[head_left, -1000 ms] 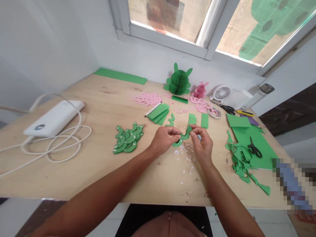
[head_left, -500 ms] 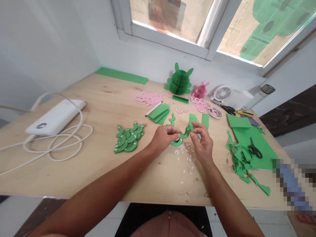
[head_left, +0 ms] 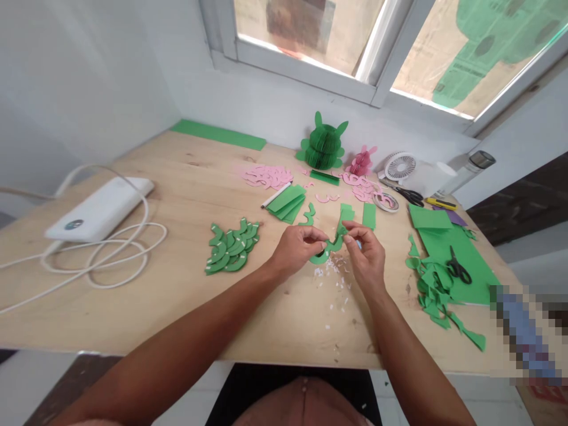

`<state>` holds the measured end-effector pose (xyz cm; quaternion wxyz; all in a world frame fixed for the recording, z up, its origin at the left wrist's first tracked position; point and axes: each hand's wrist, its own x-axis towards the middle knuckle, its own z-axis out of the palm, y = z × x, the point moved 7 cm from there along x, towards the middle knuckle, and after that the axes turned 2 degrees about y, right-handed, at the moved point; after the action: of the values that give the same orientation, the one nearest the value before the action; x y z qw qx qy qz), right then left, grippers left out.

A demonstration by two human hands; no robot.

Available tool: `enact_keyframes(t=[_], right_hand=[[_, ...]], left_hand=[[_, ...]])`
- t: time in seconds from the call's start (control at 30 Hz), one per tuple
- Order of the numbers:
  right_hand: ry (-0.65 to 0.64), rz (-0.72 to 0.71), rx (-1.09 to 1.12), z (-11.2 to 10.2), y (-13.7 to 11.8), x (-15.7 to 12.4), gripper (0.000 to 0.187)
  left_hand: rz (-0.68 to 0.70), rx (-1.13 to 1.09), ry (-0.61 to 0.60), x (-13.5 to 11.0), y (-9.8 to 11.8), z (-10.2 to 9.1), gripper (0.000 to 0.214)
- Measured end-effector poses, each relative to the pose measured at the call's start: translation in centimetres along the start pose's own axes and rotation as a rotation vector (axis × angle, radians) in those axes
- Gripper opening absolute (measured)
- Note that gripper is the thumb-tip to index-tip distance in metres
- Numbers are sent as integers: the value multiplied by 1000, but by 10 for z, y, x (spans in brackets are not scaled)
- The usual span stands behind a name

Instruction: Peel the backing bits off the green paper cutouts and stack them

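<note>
Between my hands is a wavy green paper cutout (head_left: 321, 258), held just above the table. My left hand (head_left: 298, 248) pinches its left part between thumb and fingers. At its upper right end, my right hand (head_left: 367, 255) has thumb and fingertips closed on the same cutout. Small white paper scraps (head_left: 332, 271) lie scattered beneath. To the left is a pile of curved green cutouts (head_left: 232, 245) with white strips on them. Just beyond my left hand rests another wavy green piece (head_left: 310, 213).
Folded green paper (head_left: 287, 202), pink cutouts (head_left: 268, 176), a green paper figure (head_left: 323, 148) and a small fan (head_left: 399, 167) stand farther back. Right are black scissors (head_left: 458, 270) on a green sheet (head_left: 474, 278) and green offcuts (head_left: 435, 284). A white power bank (head_left: 104, 207) with cable lies left.
My right hand has shifted very slightly to the right, with the cutout's right end. My left hand keeps its pinch in nearly the same place.
</note>
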<state>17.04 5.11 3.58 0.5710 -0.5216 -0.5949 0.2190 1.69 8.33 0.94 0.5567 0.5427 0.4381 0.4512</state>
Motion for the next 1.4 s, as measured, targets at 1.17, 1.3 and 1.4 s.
enact_keyframes(t=[1.17,1.3,1.4], right_hand=[[-54,300,235,9,12,0,19],[-19,377,284,8,19,-2,18],[-21,408,314,9,21,-2,19]], left_hand=[[-14,-40,-29,0,-2,2,13],[20,2,-29,0,2,3,11],[29,-11,-28,-1,2,3,12]])
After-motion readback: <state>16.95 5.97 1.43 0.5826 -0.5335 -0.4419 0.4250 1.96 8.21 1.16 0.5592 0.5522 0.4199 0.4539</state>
